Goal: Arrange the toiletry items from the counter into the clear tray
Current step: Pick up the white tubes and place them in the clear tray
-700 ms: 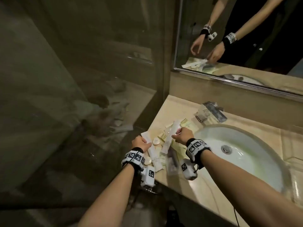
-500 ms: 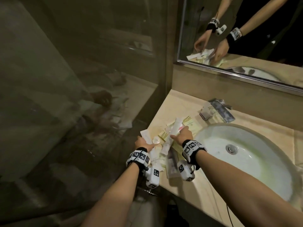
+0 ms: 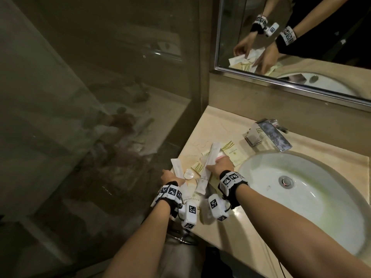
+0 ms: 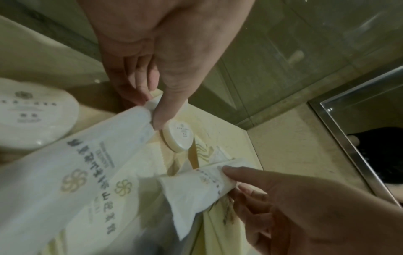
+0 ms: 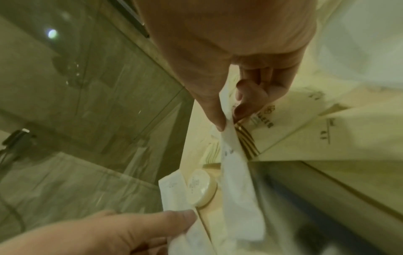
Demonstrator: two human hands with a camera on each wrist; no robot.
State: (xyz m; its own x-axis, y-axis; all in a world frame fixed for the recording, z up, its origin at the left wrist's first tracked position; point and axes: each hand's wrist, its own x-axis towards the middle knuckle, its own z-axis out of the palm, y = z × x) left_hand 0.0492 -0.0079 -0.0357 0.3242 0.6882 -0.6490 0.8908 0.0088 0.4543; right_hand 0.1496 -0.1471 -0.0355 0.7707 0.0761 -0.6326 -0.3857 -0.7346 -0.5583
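Note:
My left hand (image 3: 168, 175) pinches the end of a long white sachet (image 3: 177, 167) between thumb and fingers (image 4: 159, 110) at the counter's left edge. My right hand (image 3: 212, 165) pinches a second long white sachet (image 3: 208, 163), thumb against forefinger (image 5: 216, 119), and its lower end hangs loose (image 5: 240, 198). A round white soap disc (image 3: 188, 174) lies between the two sachets. Cream paper packets (image 3: 232, 152) are spread underneath. A grey see-through shape (image 5: 316, 198), perhaps the clear tray, lies by my right wrist, largely hidden.
A white basin (image 3: 301, 197) fills the counter to the right, with a chrome faucet (image 3: 269, 135) behind it. A mirror (image 3: 301, 47) hangs above. A glass shower wall (image 3: 100, 117) borders the counter on the left. Another round disc (image 4: 32, 112) lies near my left wrist.
Both hands keep hold of their sachets and have drifted slightly away from me over the packets. My head has tilted, so the counter sits higher in view.

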